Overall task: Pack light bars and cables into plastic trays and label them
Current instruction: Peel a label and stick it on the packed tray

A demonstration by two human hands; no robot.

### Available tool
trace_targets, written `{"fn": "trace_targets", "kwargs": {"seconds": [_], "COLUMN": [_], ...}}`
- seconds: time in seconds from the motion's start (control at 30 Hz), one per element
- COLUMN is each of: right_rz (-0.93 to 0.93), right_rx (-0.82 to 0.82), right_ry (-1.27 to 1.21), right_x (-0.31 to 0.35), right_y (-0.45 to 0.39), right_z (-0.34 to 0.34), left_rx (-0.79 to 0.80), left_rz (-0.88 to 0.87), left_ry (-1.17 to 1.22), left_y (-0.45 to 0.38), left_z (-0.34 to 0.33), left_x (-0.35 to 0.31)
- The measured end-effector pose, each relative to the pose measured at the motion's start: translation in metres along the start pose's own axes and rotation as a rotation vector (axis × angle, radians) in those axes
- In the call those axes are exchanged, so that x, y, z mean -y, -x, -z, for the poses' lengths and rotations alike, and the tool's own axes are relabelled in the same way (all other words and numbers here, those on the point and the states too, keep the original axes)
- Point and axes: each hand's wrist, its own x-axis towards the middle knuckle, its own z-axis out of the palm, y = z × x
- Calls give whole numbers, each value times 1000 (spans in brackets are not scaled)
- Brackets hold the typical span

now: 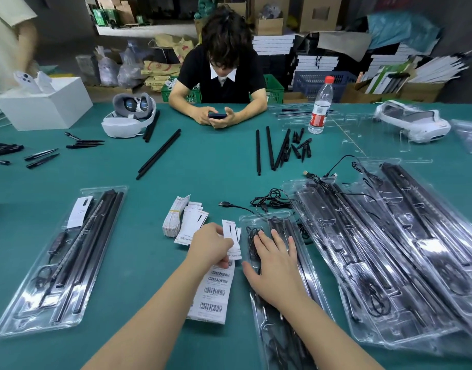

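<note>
The left hand was seen at lower centre of the frame, its fingers pinching a narrow white paper label card with a black printed bar. Just right of it, the right hand was laid flat, fingers spread, on the clear plastic tray with black light bars and a coiled black cable inside; nothing was gripped, the tray was only pressed down onto the green counter. A white sheet of barcode stickers was lying beneath the left wrist, and a banded stack of white label cards was waiting just above it. At lower left a finished clear tray, card already in place, was set apart, while a heap of filled clear trays was piled at the right. Loose black light bars were scattered towards the upper middle, with a loose black USB cable just above the worked tray.

Judged from this, the card was about to be seated. To be done well, the tray would best be held still by the flat hand, the card slid in square over the cable pocket without creasing, and a single card taken, since the cards below it looked fanned and could cling together.
</note>
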Motion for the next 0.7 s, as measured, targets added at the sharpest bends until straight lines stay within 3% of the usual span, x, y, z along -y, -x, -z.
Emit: {"fn": "trace_targets", "kwargs": {"seconds": [0.23,0.37,0.57,0.7], "right_rz": [-5,-8,-3,2], "right_rx": [3,3,25,28], "right_ry": [-63,-74,-84,-82], "right_x": [-1,-1,-3,-3], "right_y": [-1,-1,-2,-1], "right_z": [-2,-2,-3,-4], "left_rx": [6,-103,-95,-107], "left_rz": [-34,-120,-91,-90], "left_ry": [-116,-303,-40,-49], "left_y": [1,1,2,5], "left_z": [-4,-5,-12,-19], "left_x": [7,2,-6,-6]}}
